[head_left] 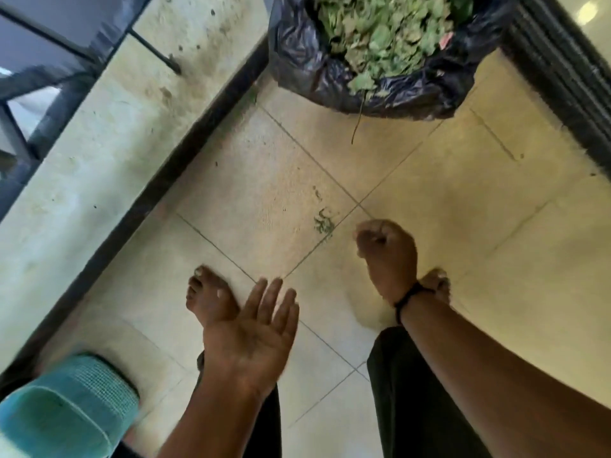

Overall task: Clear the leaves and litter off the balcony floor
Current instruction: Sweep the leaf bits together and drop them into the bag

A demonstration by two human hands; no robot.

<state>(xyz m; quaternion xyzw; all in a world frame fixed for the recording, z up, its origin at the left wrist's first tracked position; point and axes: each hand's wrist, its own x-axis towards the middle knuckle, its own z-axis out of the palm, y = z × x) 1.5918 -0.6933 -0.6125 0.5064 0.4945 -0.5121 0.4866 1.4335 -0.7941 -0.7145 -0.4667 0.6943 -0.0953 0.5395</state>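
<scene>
Both hands empty: left hand flat; right hand fisted

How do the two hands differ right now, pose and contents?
The left hand is open, palm up, fingers straight and spread; the right hand is curled into a fist. The left palm shows nothing in it; whether the right fist encloses anything is hidden. Only the right wrist wears a dark band. Both hang above the tiled floor, bare.

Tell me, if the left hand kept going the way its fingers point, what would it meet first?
Probably bare floor: the left hand points up-frame, passing left of the leaf scraps. Farther on sits the bag. Depth is unclear.
</scene>
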